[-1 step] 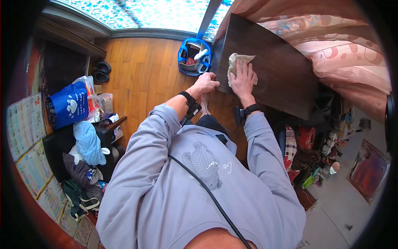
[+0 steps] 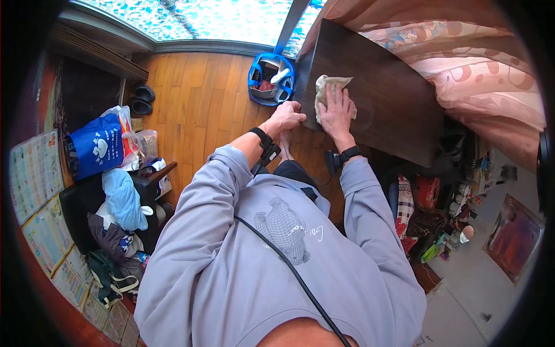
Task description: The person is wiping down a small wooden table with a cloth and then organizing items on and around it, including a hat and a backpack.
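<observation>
My right hand [image 2: 338, 114] lies flat on a pale cream cloth [image 2: 325, 87], its fingers stretched out over it. Beneath the cloth is the dark brown tabletop [image 2: 387, 98], close to its left end. My left hand [image 2: 284, 117] has its fingers curled in at the table's near left edge and seems to grip it. The undersides of those fingers are hidden.
A blue basket-like bag [image 2: 252, 87] with things inside stands on the wooden floor left of the table. Pink curtains [image 2: 485, 81] hang along its far right side. Bags and clothes, including a light blue cloth [image 2: 124, 199], pile up at left; clutter [image 2: 428, 191] lies at right.
My right hand and the cloth have slid slightly to the left on the tabletop. The left hand stays at the edge.
</observation>
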The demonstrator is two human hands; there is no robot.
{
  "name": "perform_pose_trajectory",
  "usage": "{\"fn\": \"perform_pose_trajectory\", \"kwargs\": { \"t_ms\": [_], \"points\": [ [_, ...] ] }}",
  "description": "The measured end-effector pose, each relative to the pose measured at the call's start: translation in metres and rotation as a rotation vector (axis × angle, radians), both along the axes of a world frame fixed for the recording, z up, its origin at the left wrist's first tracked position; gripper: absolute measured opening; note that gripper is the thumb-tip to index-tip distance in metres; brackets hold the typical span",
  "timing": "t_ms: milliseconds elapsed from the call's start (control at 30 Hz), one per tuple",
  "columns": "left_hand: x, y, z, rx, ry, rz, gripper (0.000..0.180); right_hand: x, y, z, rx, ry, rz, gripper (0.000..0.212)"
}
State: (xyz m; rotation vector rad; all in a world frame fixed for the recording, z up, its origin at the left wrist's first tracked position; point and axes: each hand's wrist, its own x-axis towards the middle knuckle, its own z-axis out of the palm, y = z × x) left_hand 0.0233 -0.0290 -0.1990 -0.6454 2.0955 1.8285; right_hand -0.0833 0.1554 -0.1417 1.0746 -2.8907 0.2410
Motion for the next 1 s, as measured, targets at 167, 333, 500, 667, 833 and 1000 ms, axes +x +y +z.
{"fn": "perform_pose_trajectory", "kwargs": {
  "t_ms": [167, 333, 500, 667, 833, 1000],
  "points": [
    [0.000, -0.003, 0.005, -0.105, 0.047, -0.041, 0.043, 0.019, 0.023, 0.016, 0.051, -0.115, 0.222, 0.073],
    [-0.002, -0.004, 0.010, 0.022, -0.033, -0.058, 0.034, 0.014, 0.040, 0.012, 0.032, -0.125, 0.293, 0.066],
    [0.000, -0.002, -0.001, 0.010, -0.008, 0.005, 0.044, -0.003, 0.011, 0.018, 0.004, -0.132, 0.389, 0.062],
    [0.004, 0.001, -0.007, 0.006, 0.006, 0.046, 0.050, -0.034, -0.020, 0.005, 0.056, -0.087, 0.418, 0.063],
    [0.000, 0.005, 0.005, -0.002, -0.037, 0.025, 0.051, -0.071, -0.025, -0.006, 0.099, -0.038, 0.162, 0.067],
    [0.003, 0.003, 0.003, 0.063, -0.064, 0.042, 0.049, -0.090, -0.005, 0.007, 0.292, -0.101, -0.249, 0.066]
  ]
}}
